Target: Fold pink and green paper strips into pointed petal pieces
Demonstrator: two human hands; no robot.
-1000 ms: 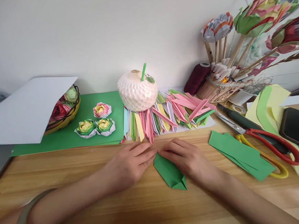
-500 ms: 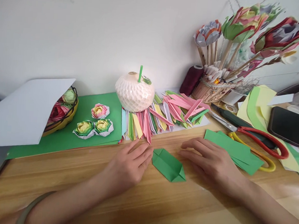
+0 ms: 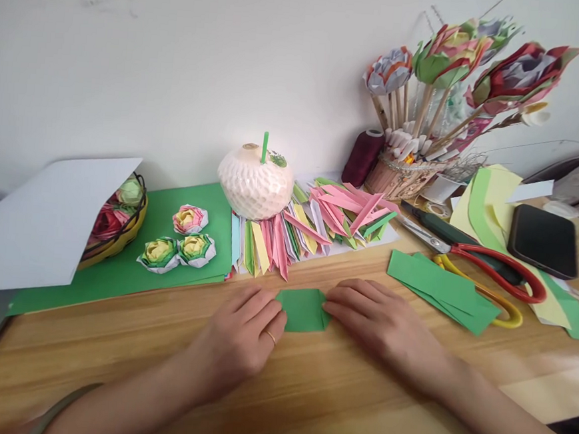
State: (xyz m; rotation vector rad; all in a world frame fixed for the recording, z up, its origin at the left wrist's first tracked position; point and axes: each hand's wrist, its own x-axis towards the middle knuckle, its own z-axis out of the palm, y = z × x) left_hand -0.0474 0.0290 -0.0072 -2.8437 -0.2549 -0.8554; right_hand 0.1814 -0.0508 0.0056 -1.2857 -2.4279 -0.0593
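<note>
A folded green paper strip (image 3: 304,310) lies on the wooden table in front of me, with a small folded flap at its right end. My left hand (image 3: 248,327) has its fingers closed on the left end, which they cover; a ring shows on one finger. At the right end, the fingertips of my right hand (image 3: 379,321) press together on the flap. Just beyond the right hand is a pile of flat green paper strips (image 3: 434,285).
Folded paper pieces (image 3: 314,219) lie behind the hands beside a white textured container (image 3: 256,182). Paper flowers (image 3: 197,248) sit on green sheets. At right are red-handled scissors (image 3: 503,264), a phone (image 3: 544,240) and a basket of stemmed flowers (image 3: 403,176).
Both hands have closed in on the folded green paper from either side. It has turned from slanted to nearly level. The view has shifted slightly.
</note>
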